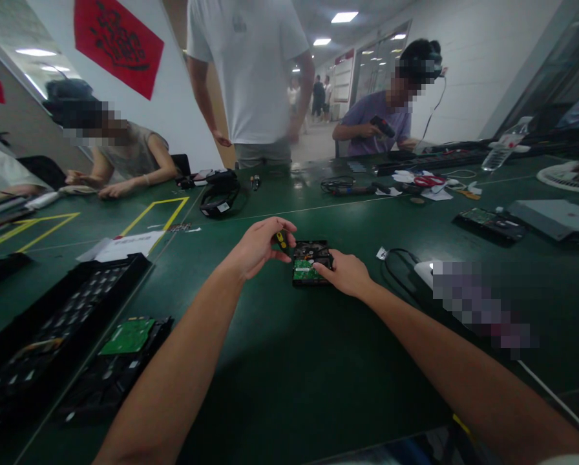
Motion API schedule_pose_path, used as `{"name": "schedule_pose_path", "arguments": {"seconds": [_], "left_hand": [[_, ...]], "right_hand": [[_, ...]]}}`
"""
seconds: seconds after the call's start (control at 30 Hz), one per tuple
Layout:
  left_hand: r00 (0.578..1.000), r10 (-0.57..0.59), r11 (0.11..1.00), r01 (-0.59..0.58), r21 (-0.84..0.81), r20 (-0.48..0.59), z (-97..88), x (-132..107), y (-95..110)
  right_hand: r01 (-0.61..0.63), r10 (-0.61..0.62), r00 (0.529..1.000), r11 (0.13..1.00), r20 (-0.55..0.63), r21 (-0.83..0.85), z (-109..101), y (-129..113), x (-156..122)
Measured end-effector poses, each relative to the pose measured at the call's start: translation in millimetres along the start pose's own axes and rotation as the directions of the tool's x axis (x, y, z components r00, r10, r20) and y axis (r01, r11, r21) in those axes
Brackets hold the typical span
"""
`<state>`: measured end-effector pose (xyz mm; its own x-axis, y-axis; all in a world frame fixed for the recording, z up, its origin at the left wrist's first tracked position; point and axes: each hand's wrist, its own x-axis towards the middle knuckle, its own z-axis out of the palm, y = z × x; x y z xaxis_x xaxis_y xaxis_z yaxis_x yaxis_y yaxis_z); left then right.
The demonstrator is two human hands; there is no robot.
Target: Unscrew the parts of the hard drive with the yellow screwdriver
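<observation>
In the head view, a hard drive with a green circuit board lies flat on the dark green table in front of me. My right hand grips its right side, the thumb resting over the board. Between the fingers of my left hand is a black-and-yellow screwdriver, just left of the drive's upper corner. The fingers partly cover this screwdriver, and its tip is hard to make out.
At left stand a long black tray of small parts and another drive assembly. On the right are a cable, a further drive, a grey box and a bottle. Several people are across the table.
</observation>
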<state>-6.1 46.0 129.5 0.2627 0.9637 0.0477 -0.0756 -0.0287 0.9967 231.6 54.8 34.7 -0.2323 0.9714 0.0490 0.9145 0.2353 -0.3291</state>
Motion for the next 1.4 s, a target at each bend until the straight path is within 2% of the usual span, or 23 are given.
{"name": "schedule_pose_path", "arguments": {"seconds": [0.13,0.3,0.37,0.67,0.8,0.97,1.1,1.2,1.4], "left_hand": [[1.0,-0.005,0.998,0.005,-0.057,-0.005,7.7,-1.9,-0.7],[0.993,-0.021,0.992,0.036,-0.124,0.117,13.7,-4.6,-0.6],[0.991,-0.024,0.992,0.04,-0.116,0.135,13.1,-4.9,0.0],[0.999,0.026,0.998,-0.027,0.064,0.021,2.5,-1.3,1.3],[0.998,0.026,0.997,-0.03,0.076,0.048,5.1,-1.9,0.8],[0.999,0.018,1.0,-0.019,0.011,0.035,10.9,-2.4,-2.4],[0.997,0.0,0.999,0.004,-0.05,0.078,16.9,-3.9,-2.6],[0.994,0.016,1.0,-0.014,-0.02,0.105,16.6,-3.9,-1.4],[0.997,0.032,0.996,-0.037,0.081,0.068,7.2,-2.6,0.9]], "right_hand": [[-0.019,0.019,1.0,1.0,0.001,-0.006,-0.6,-0.8,-0.5],[-0.028,0.028,1.0,1.0,-0.002,-0.013,0.6,-1.8,-0.6],[-0.035,0.036,0.999,0.999,0.011,-0.017,0.3,-2.0,-0.6],[-0.023,0.023,1.0,1.0,0.003,-0.016,0.9,-0.3,-1.0],[-0.023,0.024,1.0,1.0,0.015,-0.013,-0.1,-1.2,-1.3],[-0.024,0.024,1.0,1.0,0.0,-0.021,1.2,-1.5,-0.7],[-0.002,0.001,1.0,1.0,-0.019,-0.02,3.4,0.8,0.4],[0.006,-0.007,1.0,1.0,-0.03,-0.026,4.0,2.1,1.0],[-0.008,0.008,1.0,1.0,-0.012,-0.015,2.7,0.8,0.6]]}}
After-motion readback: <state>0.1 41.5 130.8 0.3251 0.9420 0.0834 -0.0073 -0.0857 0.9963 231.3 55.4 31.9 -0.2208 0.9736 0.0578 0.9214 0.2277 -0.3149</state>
